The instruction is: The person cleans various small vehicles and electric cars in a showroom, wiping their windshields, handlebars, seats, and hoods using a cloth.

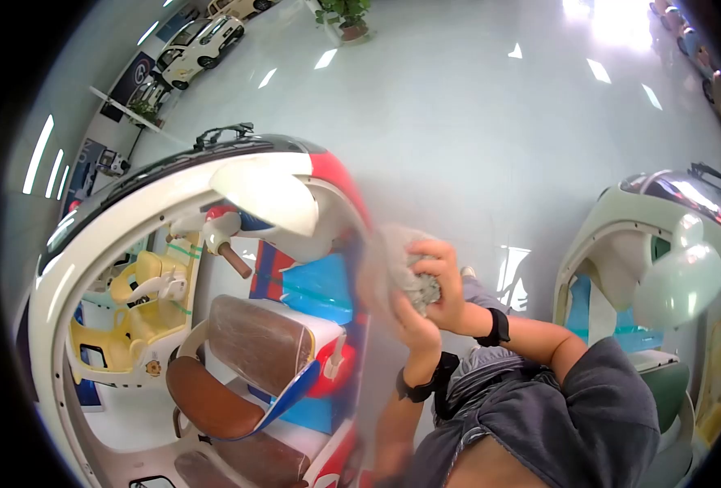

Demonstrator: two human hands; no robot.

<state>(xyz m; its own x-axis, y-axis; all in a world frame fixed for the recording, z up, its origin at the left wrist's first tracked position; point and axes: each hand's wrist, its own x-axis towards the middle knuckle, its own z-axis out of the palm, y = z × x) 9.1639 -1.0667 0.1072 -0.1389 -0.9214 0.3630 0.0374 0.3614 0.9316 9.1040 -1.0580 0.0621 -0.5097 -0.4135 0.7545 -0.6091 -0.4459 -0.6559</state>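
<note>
A bunched grey cloth [416, 281] is between my two hands, beside the red and white edge of a small vehicle [336, 175]. My right hand [443, 281] has its fingers wrapped round the upper right side of the cloth. Just below, my left hand [417, 332] is closed on the cloth's lower part, with some fingers hidden. Black bands circle both wrists. Part of the cloth and the vehicle edge near it look blurred.
Inside the vehicle are a brown seat [210, 398], a brown-handled lever [234, 260] and blue panels [320, 285]. A pale green vehicle [608, 215] stands at the right. A potted plant [352, 28] and white cars [198, 49] are farther back.
</note>
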